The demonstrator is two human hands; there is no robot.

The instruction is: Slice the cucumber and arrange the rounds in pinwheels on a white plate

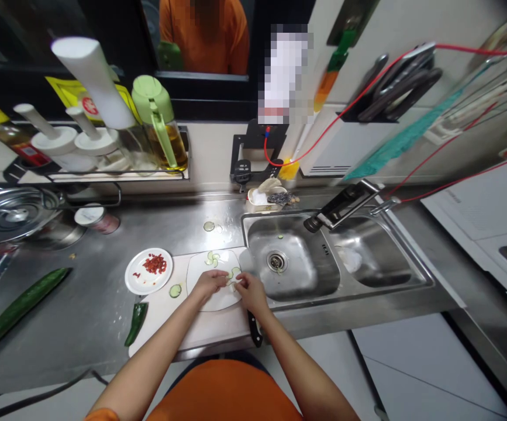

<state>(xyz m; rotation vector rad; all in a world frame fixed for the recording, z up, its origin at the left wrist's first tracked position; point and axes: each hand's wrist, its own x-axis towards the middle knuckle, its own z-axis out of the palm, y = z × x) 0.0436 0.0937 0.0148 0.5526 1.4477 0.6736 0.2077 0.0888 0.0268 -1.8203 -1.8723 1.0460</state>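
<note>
Over a white plate on the light cutting board, my left hand and my right hand come together. Both have thumb and fingers pinched at thin cucumber slices near the plate's right side; fingertips partly cover what they grip. More slices lie in a curved pattern at the plate's far edge. A loose cucumber slice rests on the board left of the plate. Under my right wrist, a knife with a black handle sticks out past the board's front edge.
Left of the board are a small plate of chopped red pieces, a cut cucumber end and a long cucumber. A double sink with a faucet is at the right. Seasoning jars stand on the rack behind.
</note>
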